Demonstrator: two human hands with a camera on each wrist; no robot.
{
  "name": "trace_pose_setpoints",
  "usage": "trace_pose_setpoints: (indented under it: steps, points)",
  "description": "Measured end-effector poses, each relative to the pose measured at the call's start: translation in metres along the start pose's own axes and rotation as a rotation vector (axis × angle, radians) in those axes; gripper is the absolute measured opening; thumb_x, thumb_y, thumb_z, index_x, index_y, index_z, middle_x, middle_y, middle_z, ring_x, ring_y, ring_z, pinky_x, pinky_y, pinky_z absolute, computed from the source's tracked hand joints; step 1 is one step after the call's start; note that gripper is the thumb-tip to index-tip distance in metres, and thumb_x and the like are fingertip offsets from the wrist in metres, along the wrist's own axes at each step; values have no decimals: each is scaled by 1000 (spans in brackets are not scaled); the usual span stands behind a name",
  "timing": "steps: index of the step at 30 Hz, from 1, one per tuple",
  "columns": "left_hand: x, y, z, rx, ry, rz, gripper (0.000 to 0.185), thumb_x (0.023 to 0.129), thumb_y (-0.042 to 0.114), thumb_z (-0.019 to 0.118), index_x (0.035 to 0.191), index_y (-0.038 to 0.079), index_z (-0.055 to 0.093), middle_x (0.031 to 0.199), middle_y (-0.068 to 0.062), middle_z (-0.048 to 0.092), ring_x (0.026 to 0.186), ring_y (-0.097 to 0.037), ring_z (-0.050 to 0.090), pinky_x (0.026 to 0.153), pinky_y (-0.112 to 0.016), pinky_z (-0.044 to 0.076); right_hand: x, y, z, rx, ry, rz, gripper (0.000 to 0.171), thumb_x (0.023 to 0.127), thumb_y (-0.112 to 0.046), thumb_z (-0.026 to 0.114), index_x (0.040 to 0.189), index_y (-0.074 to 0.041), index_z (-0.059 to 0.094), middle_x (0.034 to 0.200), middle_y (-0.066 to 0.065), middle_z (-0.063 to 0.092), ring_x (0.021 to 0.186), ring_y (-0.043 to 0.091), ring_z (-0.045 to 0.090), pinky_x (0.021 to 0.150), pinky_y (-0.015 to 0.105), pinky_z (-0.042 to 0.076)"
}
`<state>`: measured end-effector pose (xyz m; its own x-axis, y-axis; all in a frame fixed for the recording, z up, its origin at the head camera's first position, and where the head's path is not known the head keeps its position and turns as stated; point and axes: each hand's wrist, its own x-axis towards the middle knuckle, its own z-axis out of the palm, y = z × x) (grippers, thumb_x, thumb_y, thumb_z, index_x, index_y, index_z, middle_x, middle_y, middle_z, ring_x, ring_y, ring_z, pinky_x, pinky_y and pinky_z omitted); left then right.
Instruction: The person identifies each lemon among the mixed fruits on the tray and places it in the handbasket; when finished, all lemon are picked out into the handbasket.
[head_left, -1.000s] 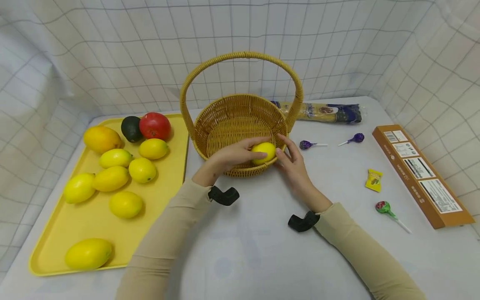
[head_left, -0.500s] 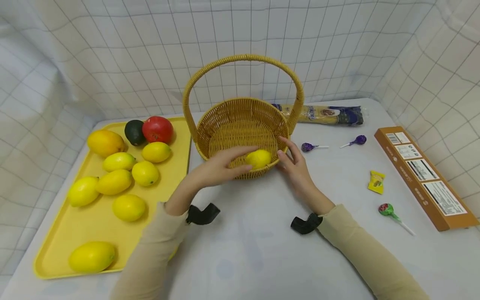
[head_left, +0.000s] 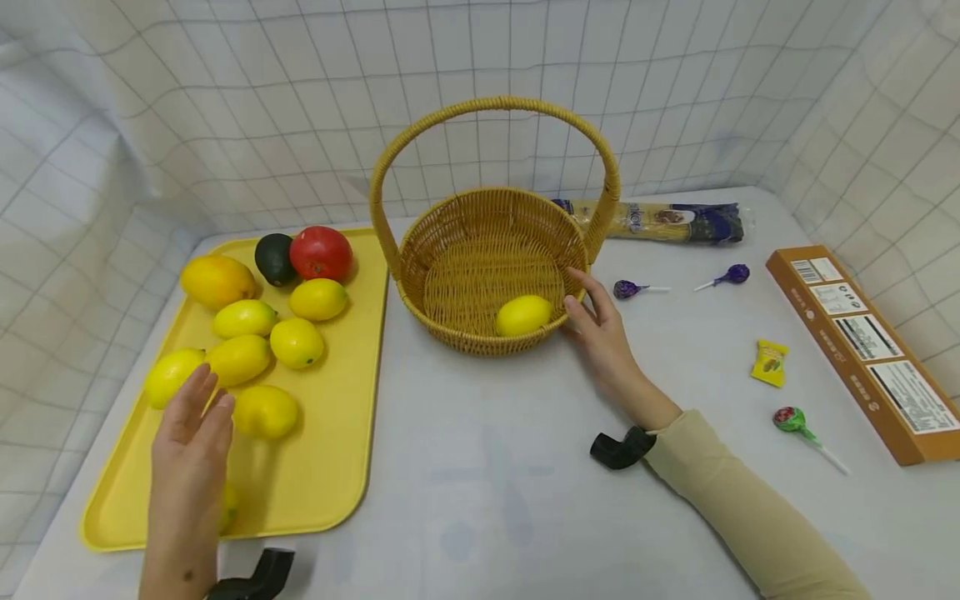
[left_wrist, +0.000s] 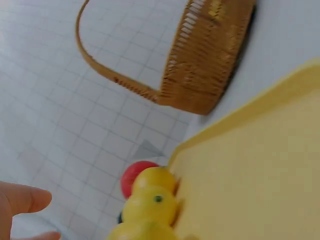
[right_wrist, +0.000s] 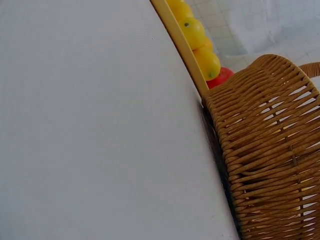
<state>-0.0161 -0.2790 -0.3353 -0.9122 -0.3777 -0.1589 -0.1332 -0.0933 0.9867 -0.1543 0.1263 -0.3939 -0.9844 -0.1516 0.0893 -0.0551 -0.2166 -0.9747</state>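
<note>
A yellow lemon (head_left: 523,316) lies inside the wicker basket (head_left: 480,343), near its front right wall. My right hand (head_left: 606,337) holds the basket's front right rim, fingertips over the edge. Over the left part of the yellow tray (head_left: 322,467) is my left hand (head_left: 191,429), fingers parted and holding nothing. Close by its fingertips sits a lemon (head_left: 266,412); another lemon (head_left: 228,507) is mostly hidden behind the hand. Several more lemons (head_left: 238,360) share the tray with a mango (head_left: 218,282), a dark green avocado (head_left: 275,258) and a red tomato-like fruit (head_left: 322,254).
Behind the basket lies a pasta packet (head_left: 667,222). To the right are two purple lollipops (head_left: 627,289), a yellow wrapped candy (head_left: 769,363), a green lollipop (head_left: 795,421) and a long brown box (head_left: 862,350). The basket's tall handle (head_left: 498,103) arches over it.
My left hand has let go of the lemon, leaving it in the basket, and has moved left and nearer over the tray. The right hand stays at the basket rim.
</note>
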Motion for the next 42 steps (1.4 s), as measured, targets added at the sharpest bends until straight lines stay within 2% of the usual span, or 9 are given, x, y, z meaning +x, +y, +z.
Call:
trace_pose_setpoints:
  steps: [3,8,15,20,23,27,32,35,42]
  points:
    - [0,-15,14,-14,157,-102,70,97,19,52,151,27,8,154,10,-4,136,-5,-2,106,-21,8,0,-2,-1,-2,7,0,49,99,-22,48,145,-12,34,152,-6,15,137,20,19,98,49,35]
    - [12,-31,29,23,229,-132,85,94,21,57,150,31,-6,152,11,-14,134,0,-3,106,-20,13,1,-3,0,11,5,0,48,99,-21,48,145,-11,34,152,-5,15,138,21,18,98,49,34]
    - [17,-47,37,121,344,-88,81,90,12,62,151,29,12,154,6,7,131,-9,15,104,-23,23,0,-3,0,19,1,-1,48,99,-20,47,145,-12,33,153,-4,13,138,22,17,99,50,34]
    - [11,-38,45,-123,342,-63,71,86,11,68,145,24,31,144,0,26,122,-14,31,91,-19,37,2,-2,-1,31,1,-5,48,100,-19,47,145,-11,33,153,-4,14,137,24,20,98,50,34]
    - [-3,-20,56,-247,223,-43,67,86,10,68,143,23,35,140,-2,29,116,-16,37,82,-17,44,2,0,0,35,-9,-3,47,100,-17,46,145,-10,33,153,-3,13,136,25,22,98,50,35]
    - [-16,7,88,-85,-95,96,59,90,6,62,143,18,38,143,-4,28,115,-21,37,81,-18,46,0,3,-1,29,-8,-13,47,100,-18,45,145,-11,32,153,-2,14,136,24,23,97,49,36]
    - [9,24,146,71,-477,238,54,92,6,59,142,12,39,137,-5,36,109,-26,43,85,-25,46,0,3,-1,32,-7,-31,47,100,-18,46,145,-10,33,153,-2,15,135,25,24,97,49,36]
    - [41,25,182,135,-628,197,53,93,14,60,142,15,39,132,-5,40,102,-24,45,81,-31,43,0,3,-2,25,-11,-29,47,100,-17,46,145,-10,32,153,-1,14,135,26,25,97,48,37]
    - [92,18,231,193,-785,-27,52,93,15,60,141,15,42,137,-11,39,103,-24,47,81,-32,41,0,5,-2,7,-20,-36,47,100,-18,46,145,-10,33,152,0,15,135,26,25,97,46,37]
